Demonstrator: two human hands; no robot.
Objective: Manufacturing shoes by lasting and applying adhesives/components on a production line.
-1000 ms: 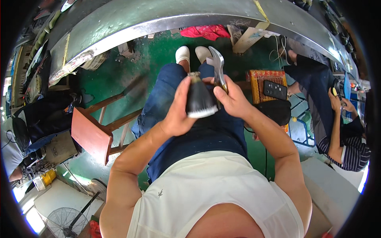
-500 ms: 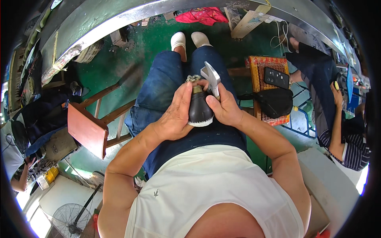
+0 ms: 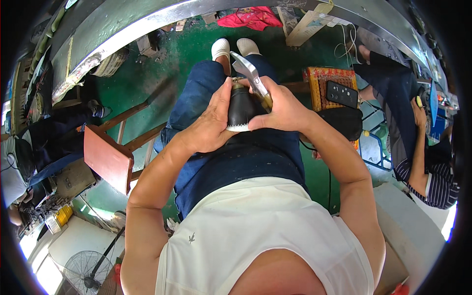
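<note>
Above my lap, both hands hold a black shoe upper stretched over a last [image 3: 239, 109], with a ragged white edge at the end nearer me. My left hand [image 3: 215, 114] lies along its left side, fingers pointing away from me and pressed together. On the right, my right hand [image 3: 281, 109] closes round the shoe, its thumb near the white edge. That same hand also grips a silver metal tool that looks like lasting pincers [image 3: 251, 73], its curved head pointing away and left. The far end of the shoe is partly hidden by my fingers.
A reddish stool [image 3: 108, 158] stands at left. At right, a beaded seat [image 3: 324, 81] bears a phone [image 3: 342, 95] and a black bag [image 3: 341, 122]. A person in a striped shirt [image 3: 432, 184] sits farther right. A metal bench edge [image 3: 162, 20] curves across the far side.
Both hands and the shoe have moved slightly away from me and left. The tool has tipped away and left, with more of its handle showing.
</note>
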